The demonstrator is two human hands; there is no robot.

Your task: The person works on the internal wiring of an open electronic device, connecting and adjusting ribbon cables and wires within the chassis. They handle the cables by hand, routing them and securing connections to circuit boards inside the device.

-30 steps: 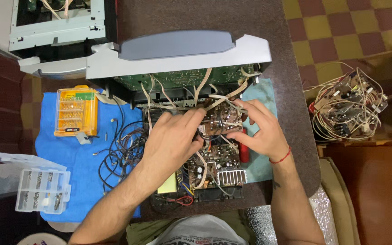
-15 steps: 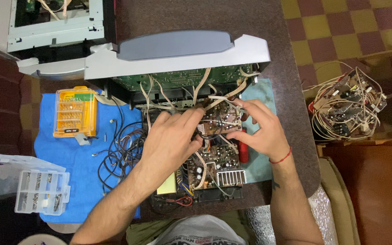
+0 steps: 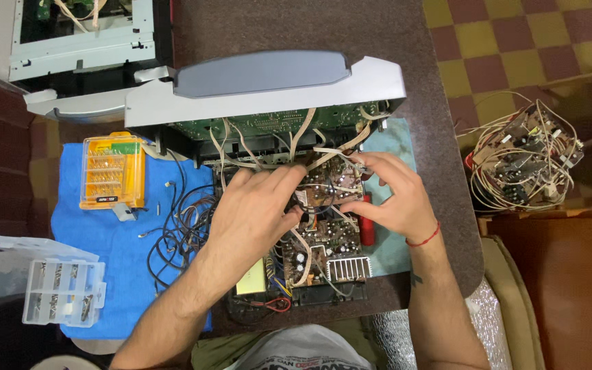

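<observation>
Head cam: dark speckled counter point(image 3: 405, 27), blue cloth point(image 3: 111, 260) at left edge, checkered floor point(image 3: 515, 41) beyond. Left hand point(image 3: 255, 209) & right hand point(image 3: 392, 199) pinch small circuit board point(image 3: 327, 188) mid-counter.

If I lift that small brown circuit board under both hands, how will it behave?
The small brown circuit board is probably stiff and light. The beige ribbon cables running to it would likely tether it and tug back. Its closely packed components look fragile, so edge grips by the left hand and right hand seem safest.
</observation>
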